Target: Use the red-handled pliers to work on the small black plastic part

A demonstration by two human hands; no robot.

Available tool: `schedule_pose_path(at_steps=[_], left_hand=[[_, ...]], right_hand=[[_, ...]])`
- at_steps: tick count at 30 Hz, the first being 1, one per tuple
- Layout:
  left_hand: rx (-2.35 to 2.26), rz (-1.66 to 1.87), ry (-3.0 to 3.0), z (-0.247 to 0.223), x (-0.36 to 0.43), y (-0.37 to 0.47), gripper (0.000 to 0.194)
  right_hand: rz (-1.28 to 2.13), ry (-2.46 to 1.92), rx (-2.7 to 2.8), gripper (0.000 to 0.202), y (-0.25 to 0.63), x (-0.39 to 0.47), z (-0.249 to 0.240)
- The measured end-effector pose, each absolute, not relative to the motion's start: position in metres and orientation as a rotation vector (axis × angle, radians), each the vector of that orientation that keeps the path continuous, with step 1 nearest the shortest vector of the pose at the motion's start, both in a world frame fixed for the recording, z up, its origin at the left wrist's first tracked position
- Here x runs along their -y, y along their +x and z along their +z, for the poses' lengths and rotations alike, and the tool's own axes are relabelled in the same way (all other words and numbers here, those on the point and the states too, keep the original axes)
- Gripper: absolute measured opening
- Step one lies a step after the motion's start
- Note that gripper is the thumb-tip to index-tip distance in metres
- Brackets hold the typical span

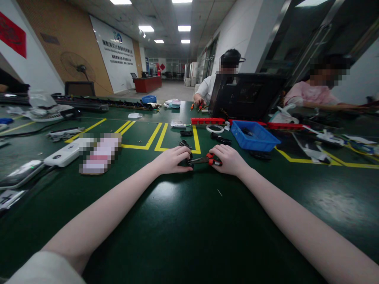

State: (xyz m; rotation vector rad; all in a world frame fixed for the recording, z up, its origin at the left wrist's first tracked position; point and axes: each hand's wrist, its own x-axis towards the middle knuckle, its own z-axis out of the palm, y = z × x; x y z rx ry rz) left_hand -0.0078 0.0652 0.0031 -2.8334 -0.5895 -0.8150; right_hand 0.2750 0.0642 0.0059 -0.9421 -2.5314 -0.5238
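Near the middle of the green table, my left hand (174,160) is closed round a small black part (189,159), mostly hidden by the fingers. My right hand (227,159) grips red-and-black handled pliers (213,159), whose metal jaws point left and reach the black part. Whether the jaws pinch it cannot be made out. Just beyond my left hand lies another black piece (185,144), and a further one (186,133) sits behind that. A thin pale strip (219,193) rests on the table in front of my right hand.
A blue bin (254,136) stands right of my right hand, near black parts (220,138) and a white ring (214,128). Red strips (207,121) lie farther back. White devices (66,152) are at left. Two people sit across the table, one behind a black case (245,96).
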Motion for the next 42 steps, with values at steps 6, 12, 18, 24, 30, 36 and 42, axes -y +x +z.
schedule_pose_path(at_steps=[6,12,18,24,30,36,42], left_hand=[[0.61,-0.803,-2.849,0.0001,-0.0668,-0.0091,0.032],[0.645,-0.85,-2.911,0.0021,-0.0672,-0.009,0.034],[0.657,-0.837,-2.969,0.0033,-0.0671,-0.009,0.05],[0.718,-0.774,-3.03,0.0035,-0.0673,-0.0077,0.055],[0.764,-0.754,-3.074,0.003,-0.0683,-0.007,0.055],[0.821,-0.692,-3.089,0.0019,-0.0682,-0.006,0.061],[0.877,-0.688,-3.024,0.0024,-0.0669,-0.0047,0.068]], right_hand=[[-0.48,-0.955,2.538,0.023,0.2747,-0.0621,0.008],[-0.461,-0.968,2.547,0.023,0.2743,-0.0619,0.009],[-0.512,-0.939,2.581,0.023,0.2752,-0.0631,0.0093],[-0.489,-0.971,2.634,0.021,0.273,-0.0627,0.0132],[-0.429,-0.982,2.644,0.019,0.2703,-0.0604,0.0156],[-0.474,-1.004,2.649,0.021,0.2706,-0.0608,0.0139],[-0.496,-1.007,2.627,0.022,0.2721,-0.0617,0.0118]])
